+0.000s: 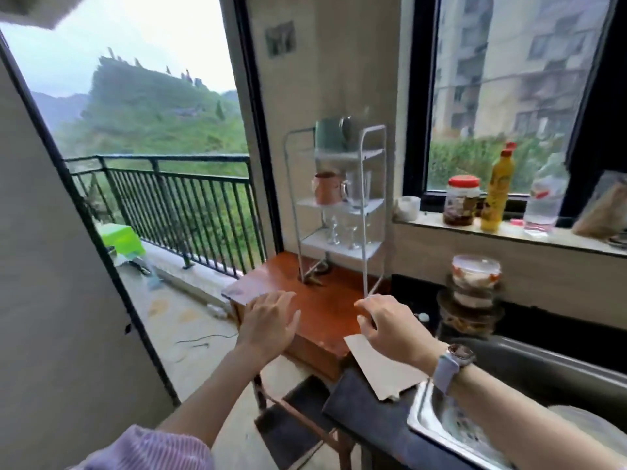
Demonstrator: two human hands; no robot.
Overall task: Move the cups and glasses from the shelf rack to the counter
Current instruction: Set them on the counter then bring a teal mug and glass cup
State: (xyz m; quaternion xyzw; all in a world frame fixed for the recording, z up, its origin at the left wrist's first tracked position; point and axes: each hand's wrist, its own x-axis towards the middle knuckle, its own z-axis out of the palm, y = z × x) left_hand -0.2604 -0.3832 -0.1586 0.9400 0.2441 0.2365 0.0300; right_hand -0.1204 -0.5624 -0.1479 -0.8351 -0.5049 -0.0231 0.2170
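A white wire shelf rack point(365, 212) stands at the back of an orange-brown wooden table point(325, 307). Its top tier carries a green cup point(328, 134) and a shiny metal cup point(349, 130). The middle tier holds a copper mug point(326, 188) beside a clear glass mug point(357, 191). Small stemmed glasses point(342, 232) stand on the bottom tier. My left hand point(268, 322) hovers over the table's front, fingers straight and spread, holding nothing. My right hand point(386, 325), with a watch on its wrist, hangs loosely curled and empty beside it.
A dark counter point(369, 412) with a steel sink point(441, 432) lies at the lower right, a sheet of cardboard point(380, 368) on its corner. Stacked containers point(475, 286) stand behind the sink. Jars and bottles point(497, 195) line the window ledge. An open balcony door is at the left.
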